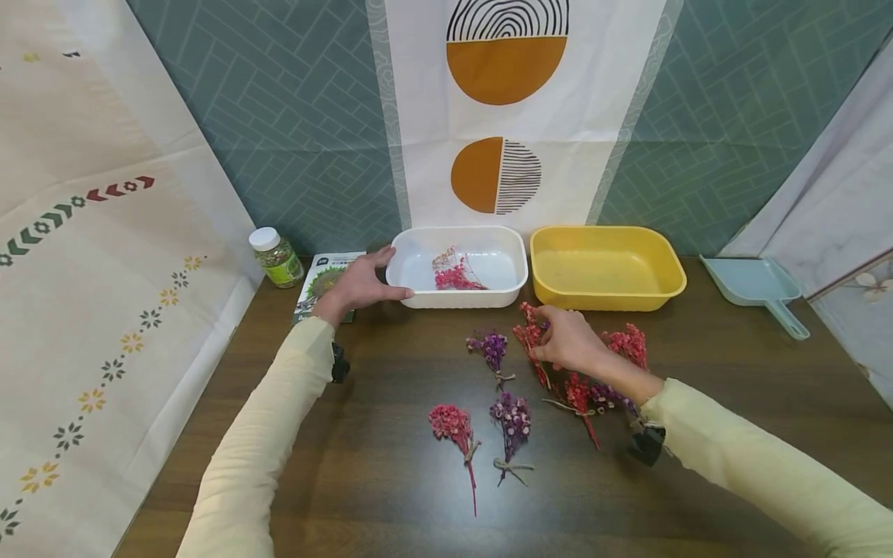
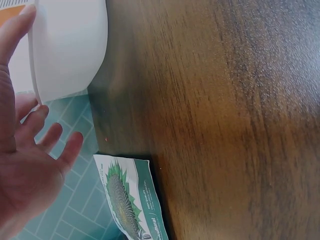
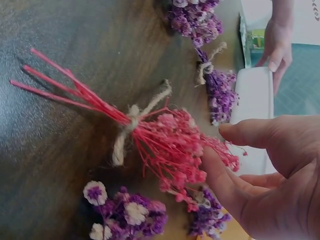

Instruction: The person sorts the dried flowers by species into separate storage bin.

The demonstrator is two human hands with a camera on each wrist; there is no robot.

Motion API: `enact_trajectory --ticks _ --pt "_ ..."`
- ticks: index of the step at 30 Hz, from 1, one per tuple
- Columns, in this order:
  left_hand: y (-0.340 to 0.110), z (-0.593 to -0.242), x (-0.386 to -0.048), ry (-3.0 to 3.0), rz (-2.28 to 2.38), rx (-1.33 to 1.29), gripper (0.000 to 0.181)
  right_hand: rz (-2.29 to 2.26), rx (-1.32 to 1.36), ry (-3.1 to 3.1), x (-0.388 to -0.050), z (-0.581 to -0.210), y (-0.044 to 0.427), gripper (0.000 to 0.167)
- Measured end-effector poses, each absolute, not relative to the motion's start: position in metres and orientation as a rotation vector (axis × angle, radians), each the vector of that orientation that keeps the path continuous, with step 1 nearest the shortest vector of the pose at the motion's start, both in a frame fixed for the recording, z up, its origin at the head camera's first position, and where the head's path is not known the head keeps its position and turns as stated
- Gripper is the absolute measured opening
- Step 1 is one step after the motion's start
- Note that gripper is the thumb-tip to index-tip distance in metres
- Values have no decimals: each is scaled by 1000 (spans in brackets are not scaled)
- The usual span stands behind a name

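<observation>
My left hand (image 1: 363,280) holds the left end of a white plastic tub (image 1: 456,298), with its thumb at the front corner and its fingers behind the rim. Inside the tub lie small pink-red dried flower sprigs (image 1: 456,275). Thumb and fingers of my right hand (image 1: 568,341) stand apart around a red dried flower bunch (image 1: 532,335), one finger touching blossoms. Closer to the right wrist camera lies a twine-tied red bunch (image 3: 170,145). Purple dried bunches (image 1: 494,349) and another red bunch (image 1: 452,425) lie on the wooden table.
A yellow tub (image 1: 607,301) stands right of the white one. Farther right lies a pale blue dustpan (image 1: 756,283). At the back left are a white-lidded jar (image 1: 279,260) and a printed seed packet (image 1: 314,283). Patterned cloth hangs behind.
</observation>
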State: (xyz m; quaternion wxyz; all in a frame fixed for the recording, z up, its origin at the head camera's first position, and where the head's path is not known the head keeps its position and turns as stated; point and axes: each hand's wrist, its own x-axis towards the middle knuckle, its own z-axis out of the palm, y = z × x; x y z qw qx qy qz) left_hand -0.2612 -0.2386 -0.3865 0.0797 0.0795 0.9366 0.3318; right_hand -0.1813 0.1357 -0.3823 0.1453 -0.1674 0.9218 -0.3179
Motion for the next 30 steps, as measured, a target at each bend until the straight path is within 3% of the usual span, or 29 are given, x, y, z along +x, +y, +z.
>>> enact_trajectory --ticks 7,30 --pt "-238 -388 -260 2797 1005 227 106 -864 -463 2682 -182 -389 130 79" --pt "-238 -387 -261 2802 1010 236 107 -723 -417 2791 -187 -399 119 78"
